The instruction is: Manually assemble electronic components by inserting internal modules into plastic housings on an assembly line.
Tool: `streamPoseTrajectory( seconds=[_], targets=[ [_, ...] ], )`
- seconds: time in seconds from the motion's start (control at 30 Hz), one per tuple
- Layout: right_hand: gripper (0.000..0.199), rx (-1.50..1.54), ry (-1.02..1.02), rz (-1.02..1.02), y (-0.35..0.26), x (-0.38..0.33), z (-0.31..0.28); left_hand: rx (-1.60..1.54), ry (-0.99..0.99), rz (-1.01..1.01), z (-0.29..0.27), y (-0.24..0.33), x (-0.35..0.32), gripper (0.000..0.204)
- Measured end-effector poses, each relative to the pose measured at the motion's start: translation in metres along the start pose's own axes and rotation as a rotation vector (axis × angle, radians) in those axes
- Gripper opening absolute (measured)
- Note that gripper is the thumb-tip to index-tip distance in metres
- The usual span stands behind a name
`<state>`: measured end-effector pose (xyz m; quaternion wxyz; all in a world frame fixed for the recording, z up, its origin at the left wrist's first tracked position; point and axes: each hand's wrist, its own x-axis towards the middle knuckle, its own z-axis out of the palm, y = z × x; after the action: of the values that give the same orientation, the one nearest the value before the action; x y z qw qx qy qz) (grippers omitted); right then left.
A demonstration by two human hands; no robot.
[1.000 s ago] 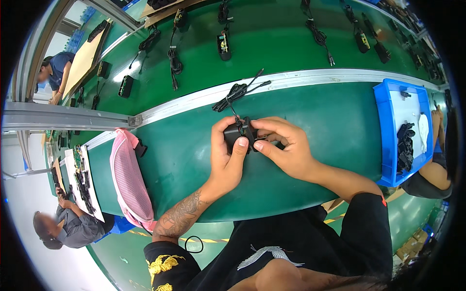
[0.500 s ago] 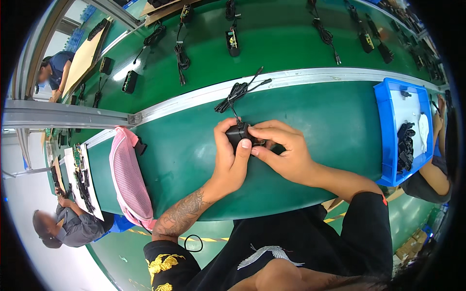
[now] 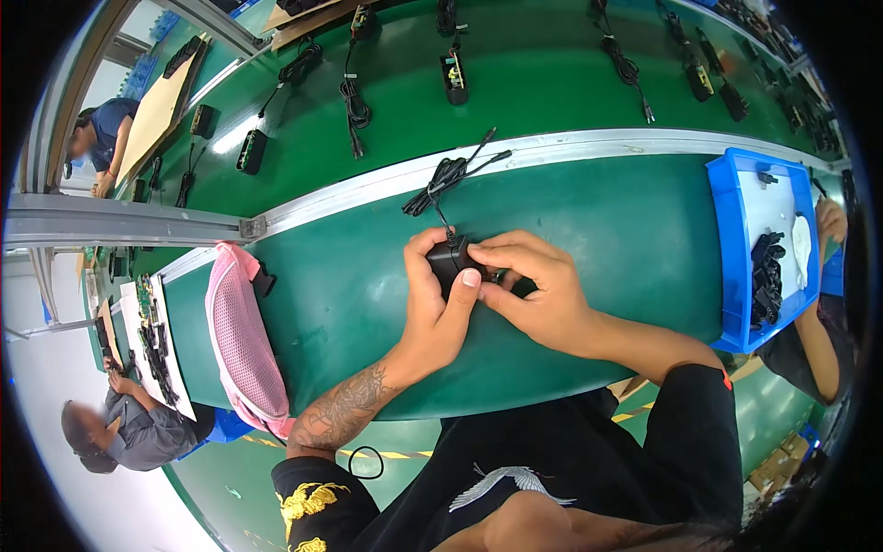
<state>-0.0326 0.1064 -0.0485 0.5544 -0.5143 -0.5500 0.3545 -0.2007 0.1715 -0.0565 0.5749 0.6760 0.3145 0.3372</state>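
A black box-shaped power adapter [image 3: 445,261] is held between my hands over the green bench. My left hand [image 3: 430,299] wraps round its left side, thumb along the near face. Fingertips of my right hand [image 3: 543,290] pinch the adapter's right end, where a bit of circuit board seems to show; the fingers hide most of it. From the adapter's far end a black cable, bundled in a coil [image 3: 446,180], lies on the bench beyond my hands.
A blue bin [image 3: 727,248] with black parts and a white item stands at the right. To the left lies a pink mesh bag [image 3: 241,327]. Past a metal rail [image 3: 589,145], a green belt [image 3: 515,101] carries several cabled adapters. Co-workers sit at both sides.
The adapters on the far belt have shifted slightly right. My hands stay nearly in place, still on the adapter. The co-worker's hand at the right has moved.
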Motion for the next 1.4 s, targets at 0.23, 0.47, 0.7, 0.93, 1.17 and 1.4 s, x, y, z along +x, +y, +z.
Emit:
streamPoseTrajectory(
  seconds=[0.23,0.47,0.7,0.93,1.17,1.4],
  targets=[
    [0.045,-0.209,-0.001,-0.149,-0.003,-0.004,0.004,-0.016,0.033,-0.064,0.000,0.000,0.001,0.052],
    [0.051,-0.310,-0.003,-0.237,0.006,-0.001,0.000,-0.026,0.022,-0.093,0.000,0.000,0.001,0.051],
    [0.054,-0.168,-0.048,-0.195,0.000,-0.001,-0.002,-0.195,0.076,-0.105,0.002,0.004,0.003,0.044],
    [0.066,0.047,-0.131,0.011,-0.001,-0.007,0.000,-0.297,-0.004,-0.039,-0.005,-0.003,0.009,0.040],
    [0.078,0.170,-0.306,0.253,-0.008,0.001,-0.002,-0.346,-0.068,0.040,-0.002,-0.003,0.007,0.047],
    [0.078,0.144,-0.422,0.347,-0.016,0.006,-0.005,-0.195,-0.160,0.116,-0.003,-0.010,-0.001,0.057]
  ],
)
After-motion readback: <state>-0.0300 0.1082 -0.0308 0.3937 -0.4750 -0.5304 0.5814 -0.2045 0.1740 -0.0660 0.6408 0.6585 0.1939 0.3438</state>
